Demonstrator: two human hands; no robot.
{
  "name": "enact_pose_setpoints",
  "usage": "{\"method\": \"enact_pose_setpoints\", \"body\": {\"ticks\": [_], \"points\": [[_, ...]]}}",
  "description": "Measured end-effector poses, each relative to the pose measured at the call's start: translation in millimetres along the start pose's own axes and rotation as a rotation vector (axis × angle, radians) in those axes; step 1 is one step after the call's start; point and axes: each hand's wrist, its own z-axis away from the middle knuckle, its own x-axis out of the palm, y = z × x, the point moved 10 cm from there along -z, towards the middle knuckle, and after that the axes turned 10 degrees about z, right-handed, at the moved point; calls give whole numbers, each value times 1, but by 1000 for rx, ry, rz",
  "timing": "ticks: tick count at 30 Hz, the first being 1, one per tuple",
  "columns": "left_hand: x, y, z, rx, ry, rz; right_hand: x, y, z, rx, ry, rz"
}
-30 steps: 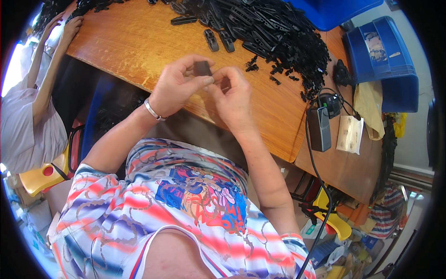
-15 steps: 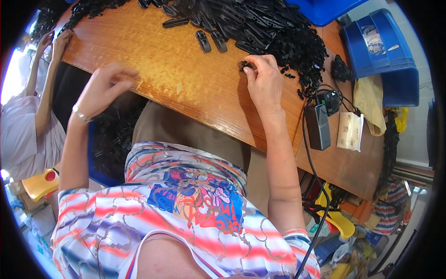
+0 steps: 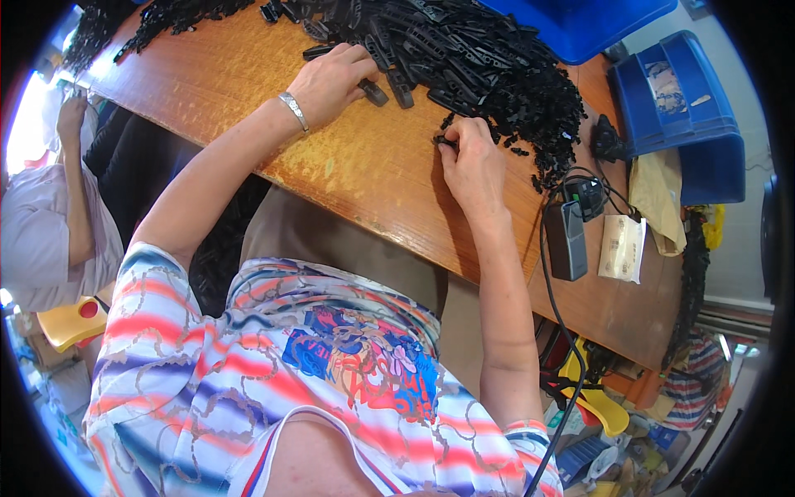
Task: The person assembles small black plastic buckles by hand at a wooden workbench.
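Observation:
At the near edge of a heap of black plastic parts [image 3: 447, 50], my left hand [image 3: 331, 83] has its fingers closed on the end of an oblong black plastic part [image 3: 375, 94] lying on the table. Beside that part lies a similar oblong piece [image 3: 402, 89], apart from my fingers. My right hand [image 3: 476, 161] pinches a small black plastic piece [image 3: 445, 142] between thumb and fingers, just above the wood. The piece's exact shape is partly hidden by my fingertips.
Smaller black bits [image 3: 551, 141] spread at the heap's right. A power bank [image 3: 567, 240] with black cables and a tissue pack [image 3: 622, 248] lie farther right. Blue bins [image 3: 679, 99] stand beyond. At the left, another person's arm [image 3: 73, 157] reaches toward the table.
My left hand has moved from beyond the table's front edge up and right to the oblong part. My right hand stays almost in place, still pinching the small piece.

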Motion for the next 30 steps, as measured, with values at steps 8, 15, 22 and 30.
{"method": "enact_pose_setpoints", "body": {"ticks": [8, 15, 22, 30], "points": [[1, -7, 22, -199, -31, 236, -10, 6, 4, 55, 87, -76], [3, 3, 32, -363, 33, 598, -5, -4, 2, 83, 106, -239], [8, 4, 39, -495, 13, 781, -17, -29, 1, -19, 150, -68], [26, 8, 48, -608, -65, 987, -5, -36, 2, 88, 62, -503]]}}
